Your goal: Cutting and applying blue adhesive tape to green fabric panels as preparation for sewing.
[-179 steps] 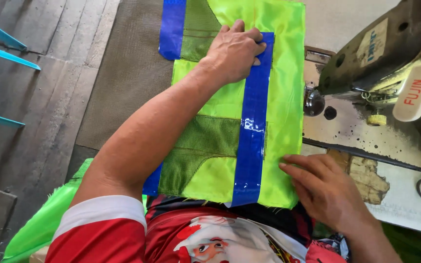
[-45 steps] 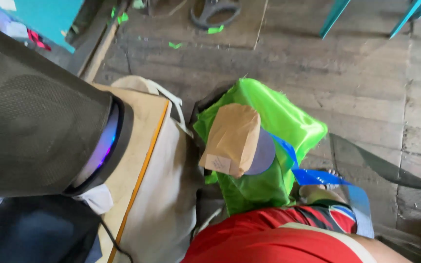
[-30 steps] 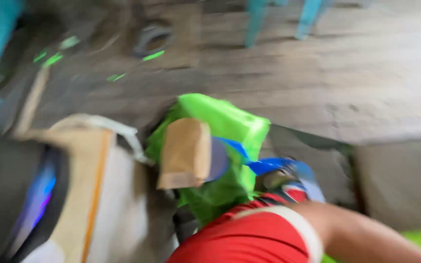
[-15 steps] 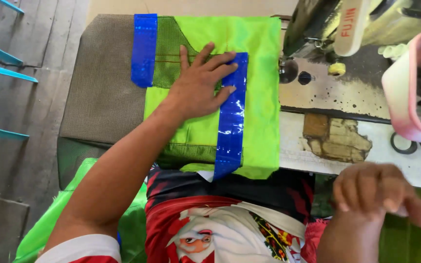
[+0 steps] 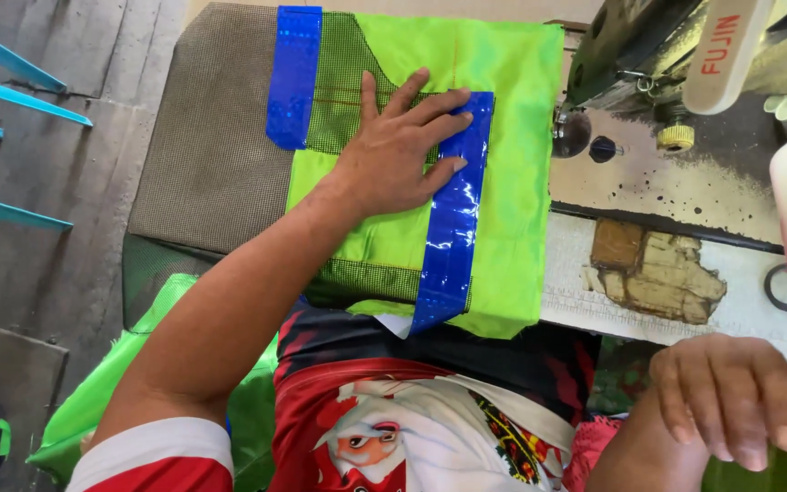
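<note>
Nearest the camera, the right hand (image 5: 740,401) hangs loose off the near edge of the sewing table (image 5: 685,273), fingers curled downward, holding nothing, well apart from the fabric. Up on the table, the left hand (image 5: 398,150) lies flat, fingers spread, pressing down on the neon-green garment (image 5: 503,182) — no pinch, just an open palm pinning it. The fingertips rest across a shiny blue reflective strip (image 5: 453,219) that runs from the near edge toward the far side. The garment covers the table's left part, its near hem drooping over the edge onto the lap. A second blue strip (image 5: 291,77) sits at its far left corner, beside green mesh. Just right of the garment, at the far edge, stands the sewing machine (image 5: 667,64).
</note>
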